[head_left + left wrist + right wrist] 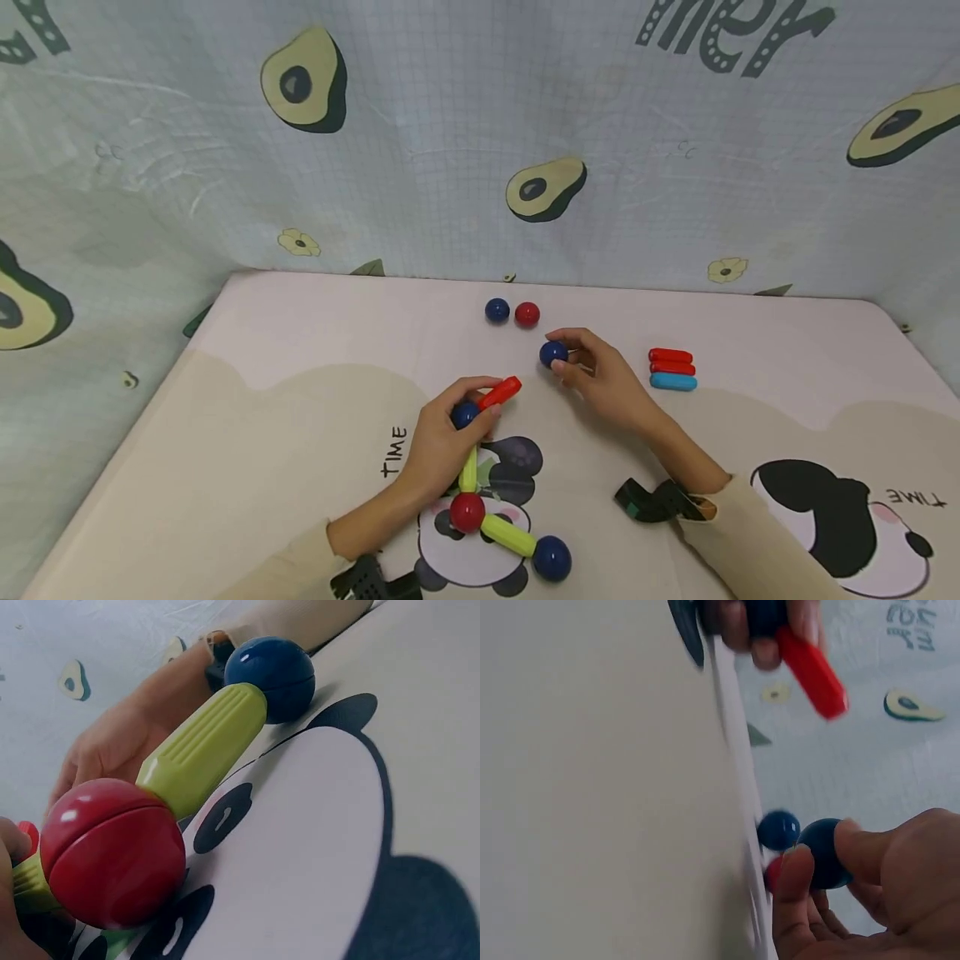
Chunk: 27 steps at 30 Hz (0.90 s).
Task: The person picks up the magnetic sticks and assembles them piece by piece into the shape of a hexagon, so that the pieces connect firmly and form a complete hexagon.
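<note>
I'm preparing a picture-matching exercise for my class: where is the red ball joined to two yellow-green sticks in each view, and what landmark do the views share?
Head: the joined red ball is low, near the middle, below the left hand.
Left wrist: the joined red ball, large, at lower left.
Right wrist: not in it; a loose red ball is partly hidden by the right hand.
Shared landmark: the avocado-print cloth.

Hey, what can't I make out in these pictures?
Head view: the far end of the upper yellow stick and part of one blue ball, covered by the left hand.
Right wrist view: much of a red ball, behind the right hand and another blue ball.
Head view: grey lettering, cut off by the top edge.
</note>
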{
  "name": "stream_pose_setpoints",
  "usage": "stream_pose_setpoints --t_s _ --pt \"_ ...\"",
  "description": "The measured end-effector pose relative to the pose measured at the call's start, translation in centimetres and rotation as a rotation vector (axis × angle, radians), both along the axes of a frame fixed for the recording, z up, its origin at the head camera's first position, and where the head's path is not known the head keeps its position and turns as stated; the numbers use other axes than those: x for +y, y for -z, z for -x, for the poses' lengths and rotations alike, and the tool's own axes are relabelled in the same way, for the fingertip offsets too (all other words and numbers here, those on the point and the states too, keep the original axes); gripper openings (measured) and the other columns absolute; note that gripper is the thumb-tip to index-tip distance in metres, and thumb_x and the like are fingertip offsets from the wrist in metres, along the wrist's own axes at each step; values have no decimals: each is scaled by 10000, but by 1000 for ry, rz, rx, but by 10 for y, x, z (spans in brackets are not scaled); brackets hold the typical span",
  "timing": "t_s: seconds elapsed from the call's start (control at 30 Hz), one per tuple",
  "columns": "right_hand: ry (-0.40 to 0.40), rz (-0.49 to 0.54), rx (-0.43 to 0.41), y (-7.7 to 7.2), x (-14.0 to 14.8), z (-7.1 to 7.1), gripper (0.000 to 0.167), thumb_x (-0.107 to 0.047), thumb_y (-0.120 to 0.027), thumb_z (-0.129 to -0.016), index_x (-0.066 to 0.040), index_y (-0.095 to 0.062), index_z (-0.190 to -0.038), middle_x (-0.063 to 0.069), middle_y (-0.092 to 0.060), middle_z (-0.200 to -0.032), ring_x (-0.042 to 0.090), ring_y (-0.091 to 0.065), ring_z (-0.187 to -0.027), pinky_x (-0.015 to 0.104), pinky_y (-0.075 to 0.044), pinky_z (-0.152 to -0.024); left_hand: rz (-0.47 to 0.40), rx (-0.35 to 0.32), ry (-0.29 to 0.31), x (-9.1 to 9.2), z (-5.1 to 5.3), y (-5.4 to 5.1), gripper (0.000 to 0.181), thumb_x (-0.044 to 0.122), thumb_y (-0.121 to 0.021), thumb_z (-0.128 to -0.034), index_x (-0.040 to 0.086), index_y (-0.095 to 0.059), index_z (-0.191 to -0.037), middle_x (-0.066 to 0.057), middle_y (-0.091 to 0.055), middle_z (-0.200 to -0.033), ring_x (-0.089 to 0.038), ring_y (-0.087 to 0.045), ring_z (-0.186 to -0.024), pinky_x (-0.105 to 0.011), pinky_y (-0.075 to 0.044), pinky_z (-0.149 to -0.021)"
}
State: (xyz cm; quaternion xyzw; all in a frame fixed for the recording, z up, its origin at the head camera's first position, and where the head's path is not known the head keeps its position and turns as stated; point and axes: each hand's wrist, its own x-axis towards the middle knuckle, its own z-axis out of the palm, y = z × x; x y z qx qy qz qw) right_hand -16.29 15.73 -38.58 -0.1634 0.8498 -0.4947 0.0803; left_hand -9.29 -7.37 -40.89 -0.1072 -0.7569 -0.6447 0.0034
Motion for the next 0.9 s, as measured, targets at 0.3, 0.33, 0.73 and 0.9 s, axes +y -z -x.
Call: stream_pose_setpoints --t_s 0.3,0.33,0.73,0.9 --pt "-134 170 35 0 -10 -20 457 -74 -594 -947 -59 -457 -1383 113 -548 -1066 277 -606 -900 296 -532 -794 38 18 -7 -4 3 -1 283 180 -683 -902 183 -654 -1184 -33 -610 -852 -170 -605 -664 -237 -475 -576" --pt "-140 173 34 0 -11 -21 459 -72 -591 -948 -61 -456 -1387 109 -548 -1067 278 -604 -902 300 -532 -797 42 17 -5 -4 3 -1 285 180 -682 -903 184 -653 -1186 -33 -611 -853 -168 -605 -665 -237 -476 -578" --pt "-173 157 52 1 -13 -23 471 -36 -587 -942 -98 -456 -1389 62 -497 -1230 260 -577 -951 327 -537 -768 48 37 2 -3 3 1 287 156 -674 -907 174 -644 -1192 -41 -609 -853 -176 -606 -657 -237 -482 -572" --pt "-188 166 72 2 -14 -22 465 -17 -587 -937 -121 -473 -1375 35 -488 -1299 233 -547 -1031 329 -537 -781 44 39 4 -3 4 2 288 158 -677 -905 161 -643 -1191 -44 -609 -853 -177 -606 -654 -235 -483 -572"
